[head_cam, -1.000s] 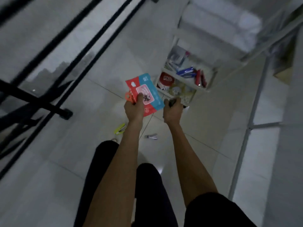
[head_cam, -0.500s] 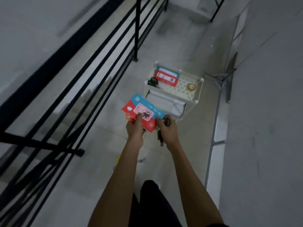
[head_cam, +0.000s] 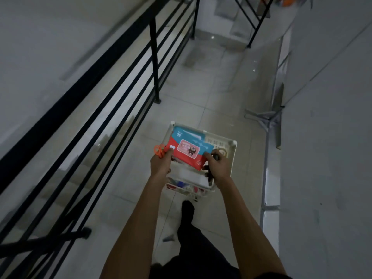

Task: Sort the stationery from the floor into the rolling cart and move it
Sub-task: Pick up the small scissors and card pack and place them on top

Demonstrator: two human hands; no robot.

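A white rolling cart stands on the tiled floor in front of me, with a tape roll on its top tier and colourful items on a lower shelf. Over the cart's top I hold a red and blue booklet. My left hand grips its left edge together with orange-handled scissors. My right hand pinches the booklet's right corner and also holds a dark pen-like object. Most of the top tier is hidden by the booklet.
A black metal railing runs along the left, with stairs below it. A grey wall and metal frame bound the right side. A small metallic item lies on the floor near my leg. Open tiles stretch ahead of the cart.
I have risen from a crouch and come up to the cart. Both hands carried the booklet, scissors and dark object forward; they now sit over the cart's top tier.
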